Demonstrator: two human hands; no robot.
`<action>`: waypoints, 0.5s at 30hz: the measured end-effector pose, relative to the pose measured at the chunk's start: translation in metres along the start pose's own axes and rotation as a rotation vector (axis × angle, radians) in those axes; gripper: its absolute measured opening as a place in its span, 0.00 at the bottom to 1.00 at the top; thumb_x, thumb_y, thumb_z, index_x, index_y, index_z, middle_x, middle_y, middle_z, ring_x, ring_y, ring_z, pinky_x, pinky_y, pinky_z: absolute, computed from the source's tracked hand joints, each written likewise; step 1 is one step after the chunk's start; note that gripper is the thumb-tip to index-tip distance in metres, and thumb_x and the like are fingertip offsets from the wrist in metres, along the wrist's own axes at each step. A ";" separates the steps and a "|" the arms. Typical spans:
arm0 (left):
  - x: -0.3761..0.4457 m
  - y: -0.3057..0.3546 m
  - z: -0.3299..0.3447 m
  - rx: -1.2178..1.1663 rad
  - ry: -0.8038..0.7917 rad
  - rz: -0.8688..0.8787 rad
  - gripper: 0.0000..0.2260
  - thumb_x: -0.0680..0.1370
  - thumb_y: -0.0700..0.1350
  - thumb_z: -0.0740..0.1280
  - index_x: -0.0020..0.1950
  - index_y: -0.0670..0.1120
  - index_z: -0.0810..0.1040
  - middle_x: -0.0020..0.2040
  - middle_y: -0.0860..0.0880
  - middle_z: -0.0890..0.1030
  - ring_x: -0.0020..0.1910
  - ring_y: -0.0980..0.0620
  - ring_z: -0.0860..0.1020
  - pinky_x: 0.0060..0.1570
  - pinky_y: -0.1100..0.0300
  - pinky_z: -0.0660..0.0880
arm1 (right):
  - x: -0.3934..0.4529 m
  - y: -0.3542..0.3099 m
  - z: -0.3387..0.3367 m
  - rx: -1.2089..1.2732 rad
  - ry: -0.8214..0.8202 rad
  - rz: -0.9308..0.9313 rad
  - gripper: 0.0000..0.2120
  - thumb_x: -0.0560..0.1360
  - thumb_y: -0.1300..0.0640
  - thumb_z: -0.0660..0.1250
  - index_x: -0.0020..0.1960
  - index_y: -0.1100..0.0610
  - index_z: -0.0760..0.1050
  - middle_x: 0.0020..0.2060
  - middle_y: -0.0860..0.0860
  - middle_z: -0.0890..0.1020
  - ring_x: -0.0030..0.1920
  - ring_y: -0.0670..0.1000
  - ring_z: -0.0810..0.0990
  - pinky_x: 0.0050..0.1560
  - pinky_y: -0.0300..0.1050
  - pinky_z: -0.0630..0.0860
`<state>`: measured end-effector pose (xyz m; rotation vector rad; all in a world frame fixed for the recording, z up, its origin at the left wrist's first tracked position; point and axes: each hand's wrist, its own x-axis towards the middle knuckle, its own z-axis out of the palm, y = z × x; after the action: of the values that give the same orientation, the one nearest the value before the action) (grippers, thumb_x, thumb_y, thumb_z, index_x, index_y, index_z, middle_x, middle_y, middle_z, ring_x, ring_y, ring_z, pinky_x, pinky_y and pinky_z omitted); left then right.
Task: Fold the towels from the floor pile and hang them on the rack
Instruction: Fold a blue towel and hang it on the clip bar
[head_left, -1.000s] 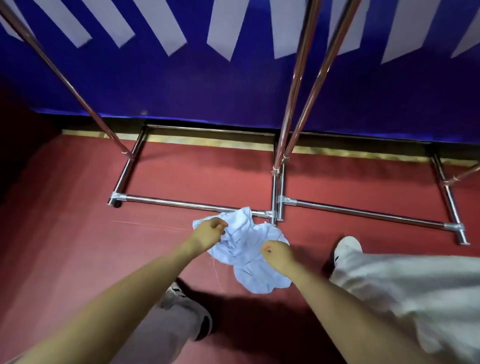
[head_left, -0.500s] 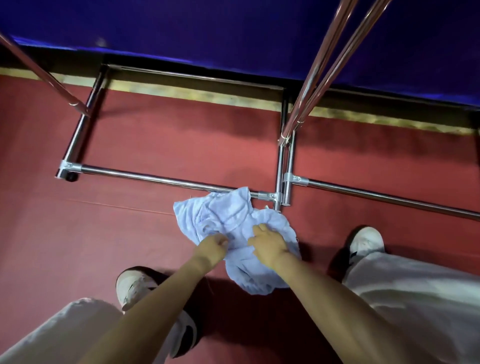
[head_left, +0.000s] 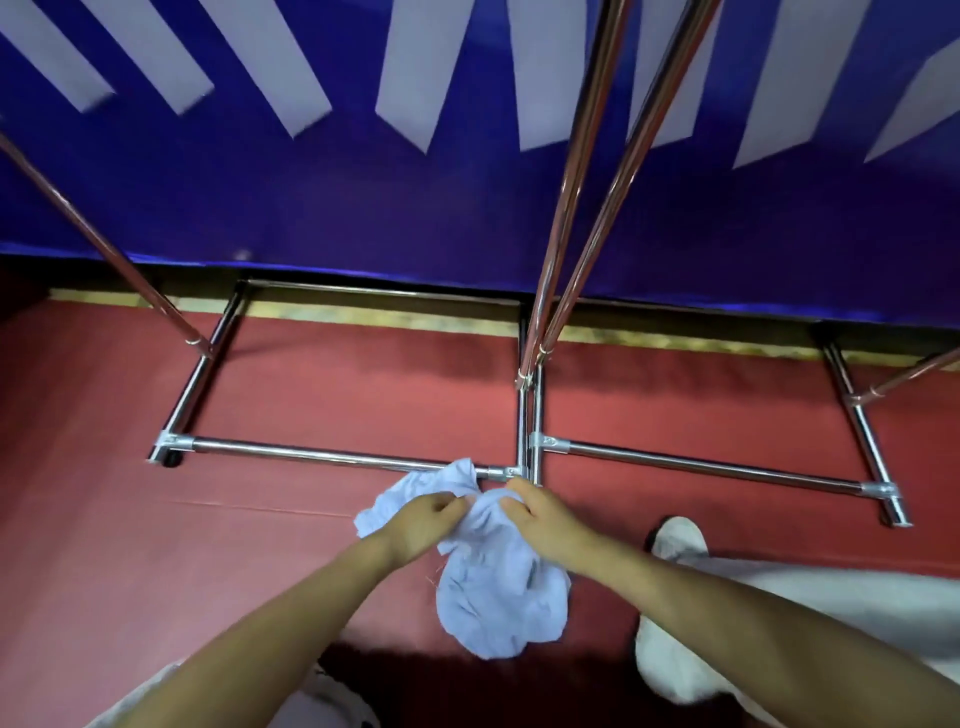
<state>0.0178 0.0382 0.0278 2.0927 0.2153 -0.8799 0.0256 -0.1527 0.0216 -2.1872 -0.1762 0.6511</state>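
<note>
A crumpled light-blue towel (head_left: 493, 592) is bunched between my hands just above the red floor, its lower part hanging toward me. My left hand (head_left: 423, 525) pinches the towel's upper left folds. My right hand (head_left: 537, 519) grips the bunched cloth right beside it, fingers curled into the fabric. The chrome rack (head_left: 332, 457) stands directly behind the towel; its base bar runs left to right and its upright poles (head_left: 582, 171) rise out of the top of the view. The hanging rail is out of sight.
A blue wall banner with white stripes (head_left: 363, 197) backs the rack. A second rack base (head_left: 717, 467) extends to the right. My white shoe (head_left: 678, 540) and pale trouser leg (head_left: 810, 613) sit right of the towel, and another shoe (head_left: 337, 701) shows at the bottom edge.
The view has tilted up, showing more of the banner. Both hands have drawn together at the top of the towel, which now hangs longer below them.
</note>
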 end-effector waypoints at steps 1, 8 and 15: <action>-0.010 0.011 -0.006 -0.033 0.026 0.034 0.17 0.80 0.58 0.57 0.45 0.50 0.79 0.38 0.59 0.77 0.38 0.62 0.72 0.43 0.73 0.70 | -0.005 -0.012 -0.012 0.011 -0.008 -0.017 0.10 0.79 0.62 0.58 0.40 0.54 0.66 0.34 0.48 0.70 0.37 0.47 0.67 0.42 0.45 0.66; -0.122 0.084 -0.013 -0.202 0.122 0.326 0.14 0.77 0.57 0.66 0.40 0.49 0.74 0.36 0.57 0.73 0.36 0.60 0.70 0.37 0.67 0.68 | -0.099 -0.091 -0.102 -0.052 -0.016 -0.218 0.09 0.78 0.63 0.61 0.48 0.68 0.76 0.42 0.58 0.80 0.41 0.46 0.72 0.41 0.28 0.67; -0.207 0.115 0.015 -0.048 0.237 0.546 0.07 0.73 0.53 0.67 0.41 0.50 0.78 0.35 0.59 0.77 0.35 0.65 0.72 0.39 0.68 0.69 | -0.189 -0.109 -0.134 -0.165 0.010 -0.357 0.12 0.79 0.55 0.64 0.37 0.45 0.71 0.33 0.41 0.75 0.35 0.35 0.72 0.40 0.30 0.67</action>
<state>-0.0929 -0.0159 0.2305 2.0556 -0.2054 -0.2981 -0.0576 -0.2375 0.2481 -2.2361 -0.6189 0.4358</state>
